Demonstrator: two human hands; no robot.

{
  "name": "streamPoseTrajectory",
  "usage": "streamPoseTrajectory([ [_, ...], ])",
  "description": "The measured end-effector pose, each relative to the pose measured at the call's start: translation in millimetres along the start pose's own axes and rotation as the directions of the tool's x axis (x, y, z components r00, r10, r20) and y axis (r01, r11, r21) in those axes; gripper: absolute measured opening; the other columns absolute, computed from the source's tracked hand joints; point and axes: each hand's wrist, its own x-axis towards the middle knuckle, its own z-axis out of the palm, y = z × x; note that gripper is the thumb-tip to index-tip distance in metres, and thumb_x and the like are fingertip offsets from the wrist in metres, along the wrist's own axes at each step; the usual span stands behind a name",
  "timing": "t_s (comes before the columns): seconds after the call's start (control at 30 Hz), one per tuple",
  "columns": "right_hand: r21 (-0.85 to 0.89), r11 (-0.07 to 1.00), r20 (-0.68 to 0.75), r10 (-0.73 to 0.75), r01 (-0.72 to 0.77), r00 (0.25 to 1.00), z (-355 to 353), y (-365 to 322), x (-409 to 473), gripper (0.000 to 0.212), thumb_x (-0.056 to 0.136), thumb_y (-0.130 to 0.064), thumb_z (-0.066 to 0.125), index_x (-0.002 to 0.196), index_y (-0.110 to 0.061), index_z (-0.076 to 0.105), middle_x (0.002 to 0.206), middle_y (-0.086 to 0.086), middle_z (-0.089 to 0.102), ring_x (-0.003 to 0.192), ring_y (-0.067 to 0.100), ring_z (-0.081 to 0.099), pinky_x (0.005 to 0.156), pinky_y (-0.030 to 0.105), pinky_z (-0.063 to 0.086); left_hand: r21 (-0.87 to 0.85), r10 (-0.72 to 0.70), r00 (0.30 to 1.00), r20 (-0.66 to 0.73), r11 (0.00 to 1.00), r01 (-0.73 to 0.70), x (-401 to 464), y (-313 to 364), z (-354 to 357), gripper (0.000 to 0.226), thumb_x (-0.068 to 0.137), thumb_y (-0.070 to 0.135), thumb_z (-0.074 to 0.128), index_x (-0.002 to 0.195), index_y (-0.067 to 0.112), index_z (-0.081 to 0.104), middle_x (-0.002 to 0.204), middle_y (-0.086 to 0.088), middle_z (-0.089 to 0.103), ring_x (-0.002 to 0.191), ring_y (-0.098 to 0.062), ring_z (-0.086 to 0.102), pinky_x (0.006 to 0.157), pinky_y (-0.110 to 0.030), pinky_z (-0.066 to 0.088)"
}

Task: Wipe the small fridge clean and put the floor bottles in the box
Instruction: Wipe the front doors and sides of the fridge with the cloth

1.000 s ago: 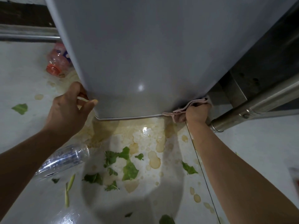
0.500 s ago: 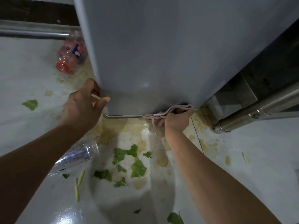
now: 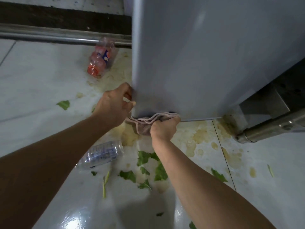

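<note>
cloth (image 3: 145,124) slid left; left fingers (image 3: 127,96) partly hidden.

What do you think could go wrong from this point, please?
The cloth, gripped by the right hand at the fridge bottom edge, may drag through the floor spill and smear grime back. The clear bottle lying under the arms could get knocked or rolled away.

Glossy pale tile floor (image 3: 41,83), dark grout lines, light glare near bottom edge. Yellowish spill stains (image 3: 196,138) across tiles. Torn green leaf scraps (image 3: 63,104) scattered about. Steel rail (image 3: 49,38) along dark wall base (image 3: 66,19) at top. Steel tube leg (image 3: 272,128) at right.
</note>
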Motion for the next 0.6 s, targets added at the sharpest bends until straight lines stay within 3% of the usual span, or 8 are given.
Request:
streamPoseTrajectory([
  [0.07, 0.08, 0.996, 0.029, 0.04, -0.042, 0.999, 9, -3, -11, 0.015, 0.087, -0.006, 0.045, 0.1, -0.012, 0.041, 0.083, -0.003, 0.049, 0.079, 0.02, 0.051, 0.075, 0.026, 0.039, 0.008, 0.02, 0.993, 0.115, 1.0, -0.021, -1, -4, -11, 0.024, 0.084, 0.004, 0.057, 0.104, 0.019, 0.056, 0.092, 0.009, 0.06, 0.088, -0.018, 0.064, 0.079, -0.029, 0.049],
  [0.2, 0.017, 1.0, 0.122, 0.022, -0.025, 0.992, 21, -8, -34, 0.024, 0.086, 0.001, 0.046, 0.1, -0.016, 0.037, 0.089, -0.001, 0.051, 0.079, 0.018, 0.051, 0.073, 0.022, 0.039, 0.086, -0.008, 0.974, 0.226, 0.996, -0.012, -10, -10, -23, 0.047, 0.088, 0.002, 0.054, 0.13, 0.022, 0.05, 0.119, 0.004, 0.063, 0.107, -0.016, 0.06, 0.093, -0.029, 0.046],
  [0.33, -0.014, 1.0, 0.212, 0.011, -0.009, 0.977, 28, -11, -50, 0.021, 0.089, -0.004, 0.049, 0.101, -0.016, 0.038, 0.094, 0.001, 0.05, 0.082, 0.018, 0.053, 0.073, 0.019, 0.041, 0.149, -0.089, 0.97, 0.224, 0.987, 0.056, -20, -15, -33, 0.049, 0.09, 0.007, 0.053, 0.134, 0.028, 0.046, 0.128, 0.003, 0.059, 0.114, -0.019, 0.056, 0.096, -0.04, 0.047],
  [0.47, -0.056, 0.997, 0.332, -0.034, 0.056, 0.943, 26, -12, -61, 0.026, 0.088, -0.004, 0.055, 0.112, -0.008, 0.045, 0.099, 0.004, 0.055, 0.097, 0.023, 0.059, 0.081, 0.023, 0.045, 0.186, -0.127, 0.975, 0.183, 0.978, 0.093, -26, -19, -48, 0.046, 0.091, 0.008, 0.051, 0.133, 0.028, 0.047, 0.128, 0.001, 0.06, 0.114, -0.023, 0.056, 0.096, -0.044, 0.047],
  [0.6, -0.052, 0.975, 0.526, -0.158, 0.217, 0.836, 22, -19, -79, 0.026, 0.087, -0.001, 0.058, 0.109, -0.013, 0.052, 0.097, -0.002, 0.057, 0.096, 0.015, 0.059, 0.083, 0.02, 0.045, 0.213, -0.143, 0.98, 0.14, 0.971, 0.112, -33, -20, -62, 0.045, 0.092, 0.007, 0.05, 0.132, 0.026, 0.048, 0.128, -0.001, 0.06, 0.114, -0.023, 0.056, 0.095, -0.044, 0.048],
])
